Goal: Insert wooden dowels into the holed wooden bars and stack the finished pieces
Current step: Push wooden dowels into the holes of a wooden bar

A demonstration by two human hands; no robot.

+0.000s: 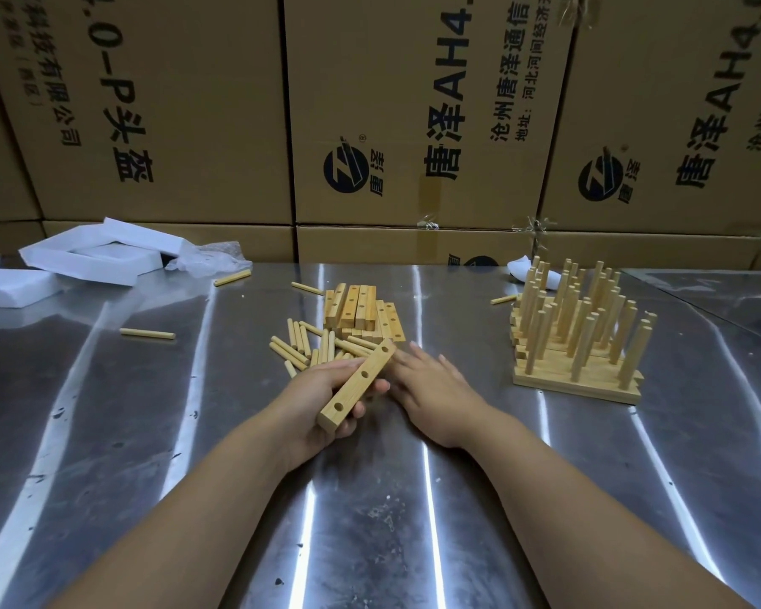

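Left hand [326,402] holds the bar [361,382], holes up — right hand [431,384], grip loose and empty, should pinch one of the dowels [302,347].

Warehouse or packing workshop, printed cartons [185,107] stacked as far wall, metal table [370,498], white foam [89,257] at far left

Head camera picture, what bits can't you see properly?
- Right hand, head view: its palm faces down and the holed bar covers its thumb, so whether it pinches a dowel is unclear.
- Holed bar's underside, head view: covered by the left hand gripping it.
- Finished stack, head view: its upright dowels hide how many layers it has.
- Printing on the boxes, head view: cut off by the top edge.
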